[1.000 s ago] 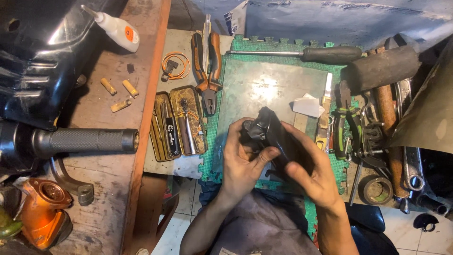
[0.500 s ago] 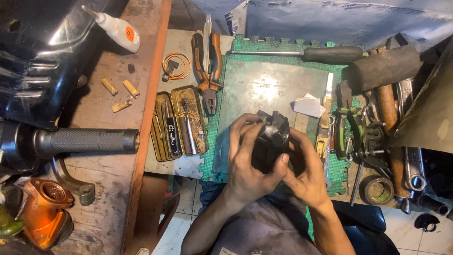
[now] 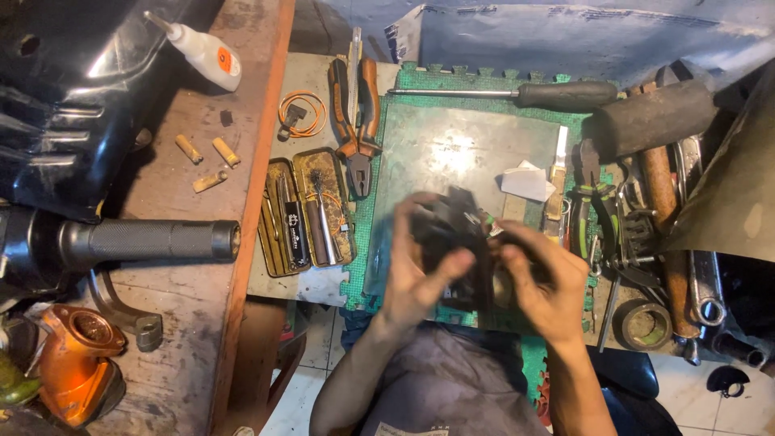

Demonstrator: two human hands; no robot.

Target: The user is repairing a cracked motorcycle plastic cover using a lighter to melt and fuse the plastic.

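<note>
My left hand (image 3: 424,270) and my right hand (image 3: 541,278) both grip a black, blocky plastic part (image 3: 456,230) just above a grey metal plate (image 3: 452,153) that lies on a green foam mat (image 3: 476,81). The part is blurred by motion. My left fingers wrap its left and front sides. My right hand clasps its right side, where a small green bit (image 3: 489,220) shows. Most of the part's underside is hidden by my fingers.
Orange-handled pliers (image 3: 359,113), an open tin of small tools (image 3: 307,214) and an orange wire coil (image 3: 300,113) lie left of the mat. A long screwdriver (image 3: 525,94), a mallet (image 3: 658,117), rusty tools and a white paper scrap (image 3: 526,182) sit right. A black handlebar grip (image 3: 157,240) and glue bottle (image 3: 206,52) are on the wooden bench.
The black part has been turned in my hands and shifted slightly left; my left fingers have moved across its front, and my right hand has slid lower along its right side.
</note>
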